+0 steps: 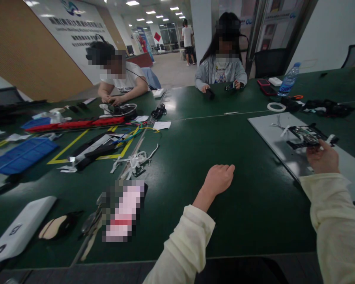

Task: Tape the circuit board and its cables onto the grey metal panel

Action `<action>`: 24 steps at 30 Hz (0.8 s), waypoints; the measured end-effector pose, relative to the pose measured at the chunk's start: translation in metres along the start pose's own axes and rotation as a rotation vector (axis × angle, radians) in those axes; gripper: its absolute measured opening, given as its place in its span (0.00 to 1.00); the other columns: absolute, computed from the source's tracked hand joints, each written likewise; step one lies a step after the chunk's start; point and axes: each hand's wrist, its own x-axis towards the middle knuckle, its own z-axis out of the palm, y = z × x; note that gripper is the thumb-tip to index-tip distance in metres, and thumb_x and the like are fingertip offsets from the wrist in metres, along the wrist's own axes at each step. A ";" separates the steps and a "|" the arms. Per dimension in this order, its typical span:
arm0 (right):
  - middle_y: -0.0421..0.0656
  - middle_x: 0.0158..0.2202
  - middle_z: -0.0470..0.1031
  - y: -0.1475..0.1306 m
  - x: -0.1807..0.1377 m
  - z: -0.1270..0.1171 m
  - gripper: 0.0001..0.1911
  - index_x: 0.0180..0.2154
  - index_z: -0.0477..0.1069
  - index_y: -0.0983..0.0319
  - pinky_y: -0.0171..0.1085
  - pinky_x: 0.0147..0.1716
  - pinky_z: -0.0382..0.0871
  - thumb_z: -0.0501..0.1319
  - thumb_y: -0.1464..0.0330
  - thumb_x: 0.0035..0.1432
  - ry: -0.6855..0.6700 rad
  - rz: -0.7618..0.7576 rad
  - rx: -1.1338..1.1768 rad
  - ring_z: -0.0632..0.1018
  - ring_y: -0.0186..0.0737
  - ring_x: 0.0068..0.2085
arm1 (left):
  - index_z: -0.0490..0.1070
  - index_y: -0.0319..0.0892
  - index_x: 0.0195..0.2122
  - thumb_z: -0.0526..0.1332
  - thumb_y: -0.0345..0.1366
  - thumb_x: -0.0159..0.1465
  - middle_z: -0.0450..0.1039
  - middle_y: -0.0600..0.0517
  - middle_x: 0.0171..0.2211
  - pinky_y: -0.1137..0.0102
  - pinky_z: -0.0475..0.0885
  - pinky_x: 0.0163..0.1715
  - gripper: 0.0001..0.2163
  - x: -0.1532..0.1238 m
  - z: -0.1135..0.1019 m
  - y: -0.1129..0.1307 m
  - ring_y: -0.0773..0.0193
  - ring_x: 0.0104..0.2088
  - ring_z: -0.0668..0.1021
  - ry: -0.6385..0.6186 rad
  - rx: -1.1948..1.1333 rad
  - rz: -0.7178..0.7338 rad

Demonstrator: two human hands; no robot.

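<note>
My right hand (324,157) grips the near edge of a circuit board (307,136) set in a black frame with white pieces at its sides. The board is held over a pale flat panel (272,130) at the right of the table. A few thin wires trail from its left side. Over the bare green tabletop in the middle is my left hand (219,179), back of the hand up and fingers curled closed. What lies inside those fingers, if anything, is hidden.
Left of my arms lie a phone (126,213), white tape scraps (136,161), a black-and-beige mouse (55,228), a white power bank (23,228) and a blue tray (26,154). Beyond the panel are a tape roll (275,107) and water bottle (290,81). Two people sit opposite.
</note>
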 end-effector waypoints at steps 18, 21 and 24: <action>0.38 0.26 0.72 -0.090 -0.031 0.010 0.08 0.31 0.69 0.67 0.22 0.26 0.70 0.54 0.76 0.60 0.041 0.737 1.161 0.75 0.25 0.26 | 0.67 0.36 0.47 0.47 0.32 0.70 0.76 0.49 0.33 0.68 0.72 0.34 0.12 -0.002 -0.002 -0.003 0.64 0.33 0.77 0.126 0.006 -0.048; 0.38 0.25 0.73 -0.116 -0.057 0.031 0.06 0.33 0.71 0.67 0.23 0.26 0.72 0.56 0.79 0.58 -0.154 0.874 0.939 0.75 0.26 0.25 | 0.65 0.36 0.51 0.49 0.31 0.69 0.76 0.47 0.40 0.66 0.73 0.41 0.13 -0.004 -0.003 -0.007 0.63 0.40 0.78 0.292 -0.015 -0.114; 0.40 0.28 0.76 -0.131 -0.091 0.054 0.05 0.34 0.73 0.65 0.24 0.25 0.73 0.59 0.77 0.57 -0.510 0.959 0.807 0.77 0.29 0.27 | 0.65 0.38 0.53 0.50 0.30 0.68 0.74 0.45 0.46 0.62 0.70 0.49 0.13 -0.005 -0.006 -0.010 0.60 0.47 0.75 0.428 -0.005 -0.184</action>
